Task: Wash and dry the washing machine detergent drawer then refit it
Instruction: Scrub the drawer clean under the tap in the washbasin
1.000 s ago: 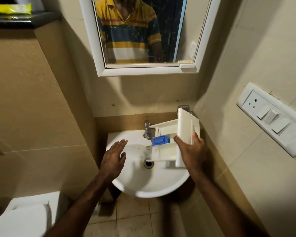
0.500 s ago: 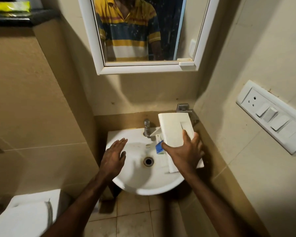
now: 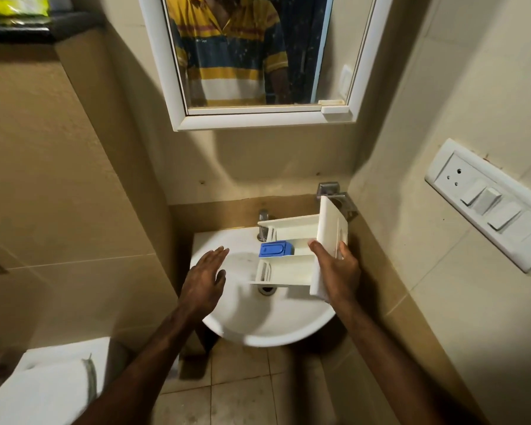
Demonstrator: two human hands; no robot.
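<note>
Head view, only one on offer. Item: white drawer (image 3: 292, 259), centre right of the frame, held over the sink (image 3: 258, 326) with its open compartments facing up and its front panel toward the right wall; a blue insert (image 3: 276, 250) sits in the middle compartment. Item: right hand (image 3: 334, 274), fingers and thumb wrapped round the front panel, carrying the drawer. Item: left hand (image 3: 204, 282), centre of the frame, fingers straight and loose, holding nothing, hovering above the left side of the basin. Item: tap (image 3: 262, 223) at the back of the sink, behind the drawer; no water visibly running. Item: mirror (image 3: 258, 56) top centre, switch plate (image 3: 488, 204) at right. Progress, as a judgement: drawer is out of the machine and brought to the sink; whether any washing has begun cannot be told. Drying and refitting remain.
</note>
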